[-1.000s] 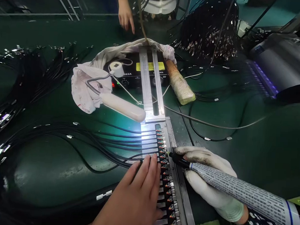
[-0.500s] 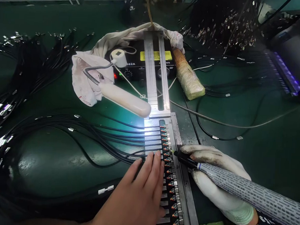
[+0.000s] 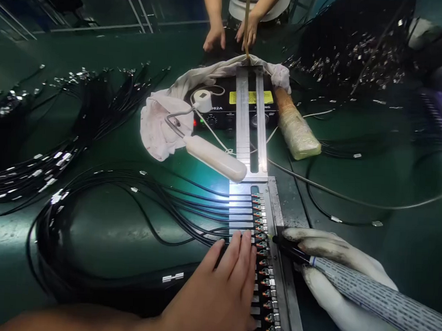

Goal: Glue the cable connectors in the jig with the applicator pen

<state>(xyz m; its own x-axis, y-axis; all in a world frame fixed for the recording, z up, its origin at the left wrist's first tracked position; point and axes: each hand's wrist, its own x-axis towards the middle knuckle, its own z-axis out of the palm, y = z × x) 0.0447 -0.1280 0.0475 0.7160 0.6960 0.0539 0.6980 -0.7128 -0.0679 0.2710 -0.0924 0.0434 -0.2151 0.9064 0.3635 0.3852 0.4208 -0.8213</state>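
**Gloved right hand (image 3: pixel 335 302) pointing pen-shaped tool (image 3: pixel 376 296) at wired connectors (image 3: pixel 265 279)**

My right hand is gripping the printed barrel, fingers closing around it; the tip is sitting just beside the connector row, contact unclear. My bare left hand (image 3: pixel 215 292) is lying palm-down, fingers slightly spread, on the metal jig (image 3: pixel 276 202). The connectors are lining up right beside its fingertips. Black cables (image 3: pixel 159 189) are running in from its left; a lit white lamp (image 3: pixel 216 158) is shining ahead of it.

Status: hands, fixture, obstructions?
Left hand flat over fixture; gloved right hand grips pen-shaped tool, tip near connectors. Connectors lined up along fixture. Lamp beyond, apart from both hands.
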